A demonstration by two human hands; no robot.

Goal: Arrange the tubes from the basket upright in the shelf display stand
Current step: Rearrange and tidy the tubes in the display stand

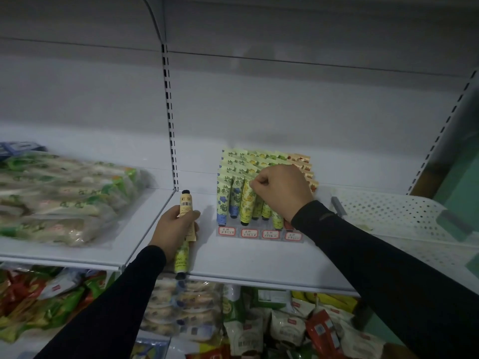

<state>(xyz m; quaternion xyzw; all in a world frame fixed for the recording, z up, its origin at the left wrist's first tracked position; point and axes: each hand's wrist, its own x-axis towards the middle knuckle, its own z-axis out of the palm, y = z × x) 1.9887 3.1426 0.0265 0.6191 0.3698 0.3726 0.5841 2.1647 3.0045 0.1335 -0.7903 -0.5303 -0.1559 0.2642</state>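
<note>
White shelf [233, 257], snack bags [59, 195] left, left hand [174, 229] gripping tubes [185, 203], right hand [281, 190] pinching stand tube [246, 203].

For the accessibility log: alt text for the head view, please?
A person's right hand pinches the top of a yellow tube standing among upright tubes in a clear display stand on a white shelf. The left hand holds spare tubes beside the stand. Bagged goods lie at left.

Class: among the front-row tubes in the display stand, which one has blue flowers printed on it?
The leftmost front-row tube in the display stand: it has blue flowers, while its neighbours to the right look yellow-green.
</note>
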